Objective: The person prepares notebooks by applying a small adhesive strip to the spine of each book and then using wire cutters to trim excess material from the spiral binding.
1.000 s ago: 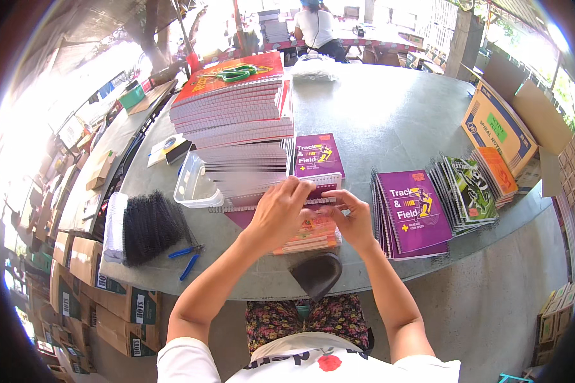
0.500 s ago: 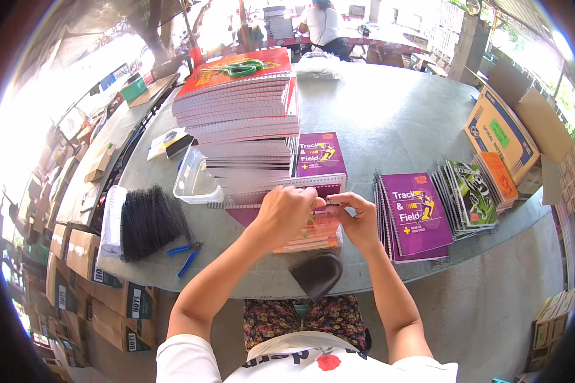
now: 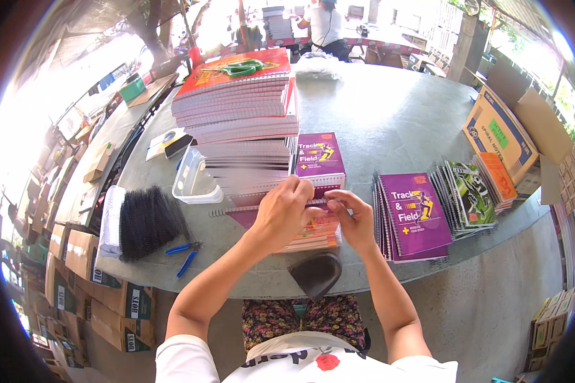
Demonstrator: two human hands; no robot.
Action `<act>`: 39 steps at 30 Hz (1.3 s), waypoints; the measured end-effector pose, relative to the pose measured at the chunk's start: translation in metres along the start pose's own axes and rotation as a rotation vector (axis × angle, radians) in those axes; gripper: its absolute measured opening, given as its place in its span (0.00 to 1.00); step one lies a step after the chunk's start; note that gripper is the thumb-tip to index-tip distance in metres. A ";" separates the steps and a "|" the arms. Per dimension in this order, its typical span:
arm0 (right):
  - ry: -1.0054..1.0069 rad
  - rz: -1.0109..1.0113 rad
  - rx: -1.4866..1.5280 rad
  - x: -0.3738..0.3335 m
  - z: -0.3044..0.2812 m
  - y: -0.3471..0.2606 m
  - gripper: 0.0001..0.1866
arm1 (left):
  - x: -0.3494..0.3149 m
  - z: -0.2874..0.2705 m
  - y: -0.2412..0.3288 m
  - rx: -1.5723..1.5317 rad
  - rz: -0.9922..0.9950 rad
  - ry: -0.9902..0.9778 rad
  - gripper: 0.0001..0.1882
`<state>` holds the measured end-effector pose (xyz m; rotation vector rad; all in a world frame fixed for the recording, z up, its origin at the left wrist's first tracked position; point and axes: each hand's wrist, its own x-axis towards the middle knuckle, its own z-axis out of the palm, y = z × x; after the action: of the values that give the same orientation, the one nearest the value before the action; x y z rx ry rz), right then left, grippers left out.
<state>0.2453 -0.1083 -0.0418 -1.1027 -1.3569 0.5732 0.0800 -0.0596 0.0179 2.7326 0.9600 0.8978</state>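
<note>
In front of me a purple-covered notebook point(image 3: 244, 217) lies over a low stack of orange-pink notebooks point(image 3: 310, 240). A thin spiral coil point(image 3: 218, 213) runs along its far edge, and its loose end sticks out to the left. My left hand point(image 3: 282, 207) is closed over that edge, its fingers curled at the coil. Thumb and forefinger of my right hand point(image 3: 352, 219) pinch the coil's right end; the fingertips partly hide it. Just beyond stands a pile of purple notebooks point(image 3: 321, 153).
Tall notebook stacks point(image 3: 236, 102) carry green-handled scissors point(image 3: 243, 67). To the left are a clear plastic tub point(image 3: 195, 179), black spiral coils point(image 3: 150, 223) and blue pliers point(image 3: 185, 258). Bound notebooks point(image 3: 415, 214) and a carton point(image 3: 501, 131) stand right. A dark pad point(image 3: 315, 274) sits at the near edge.
My left hand has shifted slightly left and up along the notebook's edge, drawing away from the right fingertips. The right hand stays nearly in place. The far person has raised an arm.
</note>
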 end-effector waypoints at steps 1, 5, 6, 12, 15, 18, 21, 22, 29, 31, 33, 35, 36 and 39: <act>0.076 -0.099 -0.012 0.001 0.002 -0.002 0.07 | 0.001 0.002 0.000 -0.056 -0.009 0.017 0.13; 0.179 0.067 0.147 -0.005 0.004 0.004 0.07 | 0.003 0.007 -0.009 -0.020 0.002 -0.110 0.11; 0.126 0.097 0.102 -0.006 0.000 0.012 0.07 | 0.008 0.007 -0.003 -0.029 -0.021 -0.060 0.11; 0.069 0.114 0.027 -0.009 -0.002 0.021 0.08 | 0.013 0.027 0.007 -0.130 0.097 -0.043 0.10; 0.072 0.083 0.010 -0.011 -0.002 0.021 0.08 | 0.012 0.030 0.009 -0.206 0.134 0.040 0.10; 0.068 0.024 -0.092 -0.012 -0.004 0.015 0.08 | 0.017 0.028 0.017 -0.236 0.120 0.047 0.09; 0.080 -0.013 -0.104 -0.010 0.008 0.012 0.07 | 0.016 0.025 0.019 -0.202 0.045 0.061 0.09; 0.094 -0.013 -0.039 -0.009 0.010 0.010 0.07 | 0.014 0.022 0.019 -0.212 0.061 0.060 0.09; -0.042 -0.164 0.019 0.017 -0.010 -0.050 0.09 | -0.009 -0.056 0.010 -0.095 0.079 0.511 0.14; 0.105 -0.029 0.074 0.034 -0.055 -0.074 0.07 | -0.022 -0.094 -0.002 -0.044 -0.086 0.597 0.19; 0.100 -0.211 0.289 0.046 -0.116 -0.094 0.09 | -0.016 -0.096 0.004 -0.141 -0.085 0.630 0.26; 0.121 -0.330 0.355 0.052 -0.152 -0.089 0.10 | -0.002 -0.081 0.016 -0.429 -0.031 0.634 0.37; 0.095 -0.355 0.503 0.053 -0.165 -0.083 0.11 | 0.009 -0.061 0.025 -0.650 0.009 0.528 0.40; 0.078 -0.276 0.757 0.049 -0.168 -0.072 0.13 | 0.038 -0.028 0.047 -0.979 -0.110 0.032 0.37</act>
<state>0.3954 -0.1444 0.0679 -0.3144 -1.0539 0.7425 0.1131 -0.0762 0.0727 1.8182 0.4588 1.0241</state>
